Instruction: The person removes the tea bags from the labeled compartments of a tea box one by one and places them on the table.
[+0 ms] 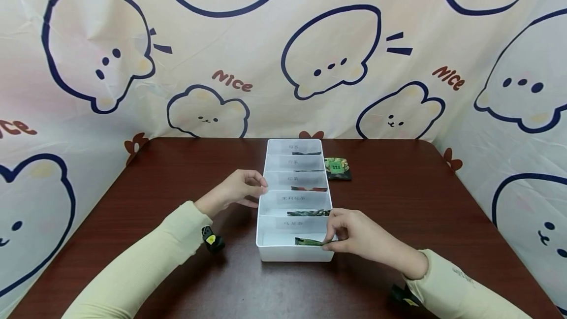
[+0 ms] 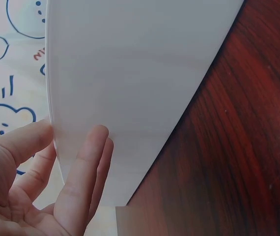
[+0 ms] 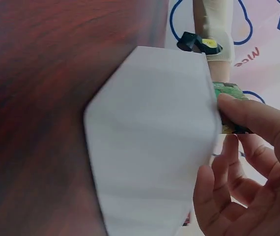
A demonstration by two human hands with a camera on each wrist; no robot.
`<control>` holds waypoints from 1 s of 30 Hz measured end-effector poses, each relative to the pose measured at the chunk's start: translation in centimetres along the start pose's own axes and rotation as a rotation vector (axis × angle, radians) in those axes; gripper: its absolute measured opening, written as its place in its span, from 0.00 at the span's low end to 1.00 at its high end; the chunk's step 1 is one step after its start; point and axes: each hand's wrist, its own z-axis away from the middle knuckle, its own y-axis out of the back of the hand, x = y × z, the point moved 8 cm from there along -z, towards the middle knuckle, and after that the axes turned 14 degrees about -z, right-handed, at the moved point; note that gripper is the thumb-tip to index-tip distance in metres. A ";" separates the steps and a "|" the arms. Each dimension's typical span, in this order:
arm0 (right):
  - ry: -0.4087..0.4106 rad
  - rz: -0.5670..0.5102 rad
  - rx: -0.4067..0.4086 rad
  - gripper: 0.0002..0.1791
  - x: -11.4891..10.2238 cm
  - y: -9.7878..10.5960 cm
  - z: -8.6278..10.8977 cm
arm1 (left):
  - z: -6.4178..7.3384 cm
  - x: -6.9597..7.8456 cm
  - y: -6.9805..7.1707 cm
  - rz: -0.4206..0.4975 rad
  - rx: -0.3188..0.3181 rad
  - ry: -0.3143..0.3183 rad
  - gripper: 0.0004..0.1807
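A long white divided box [image 1: 294, 254] stands on the table, its compartments marked with printed Chinese labels. My right hand [image 1: 356, 233] pinches a green tea sachet [image 1: 308, 241] at the right side of the front compartment. In the right wrist view the thumb lies over the sachet [image 3: 231, 89] above the box's rim, the other fingers loosely curled. On the opposite side, my left hand [image 1: 236, 190] grips the left rim near the middle compartment. In the left wrist view, fingers [image 2: 83, 172] of that hand lie along the box's outer wall.
Sachet edges show in the other compartments, including a dark patterned sachet [image 1: 307, 213] and a red one [image 1: 308, 189]. A green and black sachet [image 1: 338, 169] lies on the brown table [image 1: 177, 161] right of the box. A printed curtain [image 1: 266, 53] hangs behind the table.
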 end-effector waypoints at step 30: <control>-0.102 -0.366 0.684 0.22 6.4 24.3 -5.5 | 0.1 0.0 -0.1 0.001 0.014 0.029 0.09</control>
